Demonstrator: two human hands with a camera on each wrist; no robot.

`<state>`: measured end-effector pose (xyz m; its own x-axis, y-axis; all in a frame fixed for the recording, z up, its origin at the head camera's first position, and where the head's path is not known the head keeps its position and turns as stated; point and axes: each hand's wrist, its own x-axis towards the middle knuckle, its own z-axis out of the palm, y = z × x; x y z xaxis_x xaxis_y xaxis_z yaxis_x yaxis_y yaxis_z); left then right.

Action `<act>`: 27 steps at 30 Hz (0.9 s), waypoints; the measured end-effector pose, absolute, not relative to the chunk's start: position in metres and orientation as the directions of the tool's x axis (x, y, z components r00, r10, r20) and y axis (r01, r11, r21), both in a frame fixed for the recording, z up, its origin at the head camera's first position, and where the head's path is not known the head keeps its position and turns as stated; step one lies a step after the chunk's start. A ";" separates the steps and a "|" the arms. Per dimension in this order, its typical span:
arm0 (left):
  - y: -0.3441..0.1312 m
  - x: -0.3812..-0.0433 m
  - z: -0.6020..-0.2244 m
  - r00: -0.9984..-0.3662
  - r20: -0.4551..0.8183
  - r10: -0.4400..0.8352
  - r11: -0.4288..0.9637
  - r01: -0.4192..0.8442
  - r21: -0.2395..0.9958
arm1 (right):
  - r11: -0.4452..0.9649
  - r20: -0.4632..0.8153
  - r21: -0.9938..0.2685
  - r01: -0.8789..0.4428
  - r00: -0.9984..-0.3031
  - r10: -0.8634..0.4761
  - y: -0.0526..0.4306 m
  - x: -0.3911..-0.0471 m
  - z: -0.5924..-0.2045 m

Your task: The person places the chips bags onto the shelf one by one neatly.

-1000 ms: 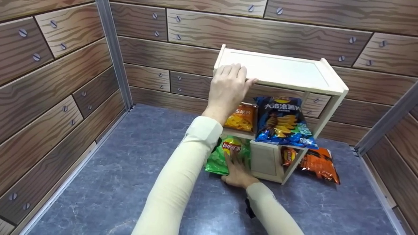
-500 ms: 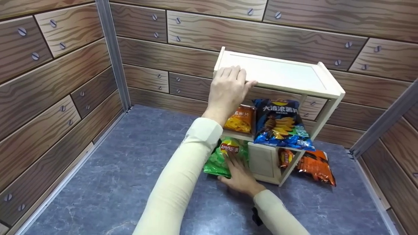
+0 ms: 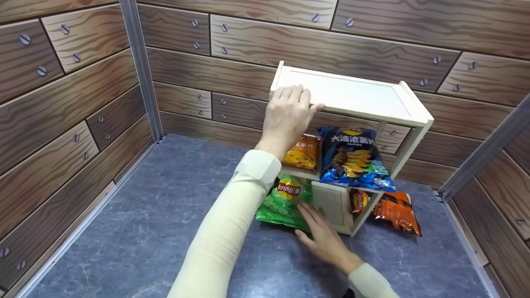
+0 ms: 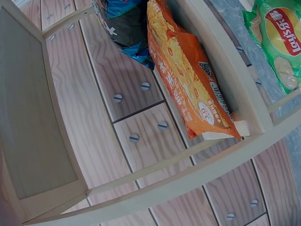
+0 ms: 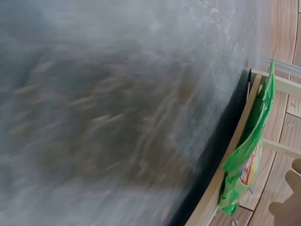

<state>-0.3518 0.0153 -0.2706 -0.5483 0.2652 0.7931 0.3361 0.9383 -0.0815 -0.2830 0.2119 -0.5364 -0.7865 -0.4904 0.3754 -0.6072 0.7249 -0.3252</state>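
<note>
My left hand (image 3: pixel 287 111) rests on the top panel of a small pale wooden shelf (image 3: pixel 348 93), at its left front corner, fingers straight and thumb stretched along the front edge. A green Lay's potato chip bag (image 3: pixel 281 203) leans in the lower left compartment, its bottom edge jutting out at the front. Beside the bag's right side is my right hand (image 3: pixel 325 240), fingers extended, fingertips overlapping the bag in the head view. In the right wrist view, the green bag (image 5: pixel 249 165) stands at the shelf's bottom rail, and fingers (image 5: pixel 294 181) show at the right edge.
On the middle level sit an orange corn chip bag (image 3: pixel 304 153) and a dark blue chip bag (image 3: pixel 352 157), which overhangs the front. Another orange snack bag (image 3: pixel 397 211) pokes out at the lower right. Wood-patterned walls (image 3: pixel 248 74) enclose the grey marbled tabletop (image 3: pixel 174 186).
My right hand has drawn back from the front of the green chip bag, down and to the right. The left hand keeps its place on the shelf. The head view has shifted slightly.
</note>
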 end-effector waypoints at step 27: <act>0.017 -0.350 -0.270 -0.545 0.797 0.261 0.934 0.352 -0.065 | 0.755 0.648 0.022 -0.655 -0.566 -0.510 0.338 -0.237 -0.548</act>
<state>-0.3496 0.0172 -0.2695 -0.5452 0.2606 0.7968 0.3515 0.9339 -0.0650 -0.2366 0.3378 -0.5482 -0.5657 -0.5096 0.6484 -0.6552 0.7552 0.0219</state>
